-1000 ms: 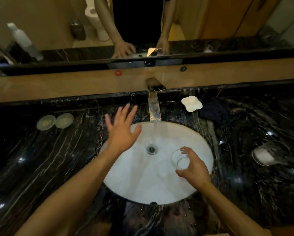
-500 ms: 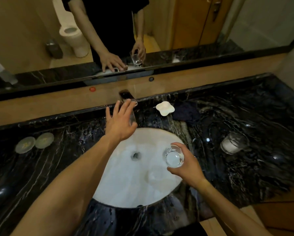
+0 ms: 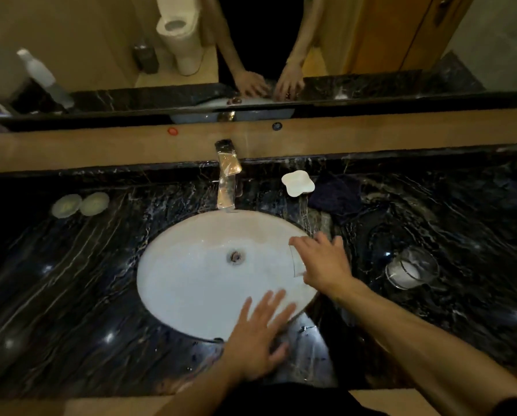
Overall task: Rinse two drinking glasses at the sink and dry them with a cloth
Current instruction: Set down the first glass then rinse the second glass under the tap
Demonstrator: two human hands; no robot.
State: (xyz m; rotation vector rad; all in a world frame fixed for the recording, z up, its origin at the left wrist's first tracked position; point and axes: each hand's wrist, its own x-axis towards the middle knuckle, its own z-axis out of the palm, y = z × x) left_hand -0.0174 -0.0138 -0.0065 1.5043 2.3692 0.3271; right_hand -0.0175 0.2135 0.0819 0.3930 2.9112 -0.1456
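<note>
At a dark marble bench (image 3: 71, 295), we see the right hand (image 3: 326, 265) clamped over a clear drinking glass (image 3: 296, 262) at the 3 o'clock rim of the white oval sink (image 3: 197, 283); the glass lies mostly under the palm, and only its near-transparent edge shows against the basin. The left hand (image 3: 257, 334) hovers with fingers spread and straight over the 5 o'clock rim, holding nothing, blurred. The two hands are apart.

A second glass (image 3: 411, 270) stands on the bench at 3 o'clock, well apart from the sink, with something white showing through it that we cannot identify. A dark cloth (image 3: 336, 195) lies crumpled at 1 o'clock, just beside a white scalloped dish (image 3: 298, 183). The chrome faucet (image 3: 227, 178) rises at 12 o'clock above the drain (image 3: 235, 256); we cannot tell whether water runs. Two pale round discs (image 3: 80, 204) sit side by side at 10 o'clock.

The mirror (image 3: 101, 40) behind reflects both hands, a toilet and a white bottle. Both forearms are cut off at the lower edge.
</note>
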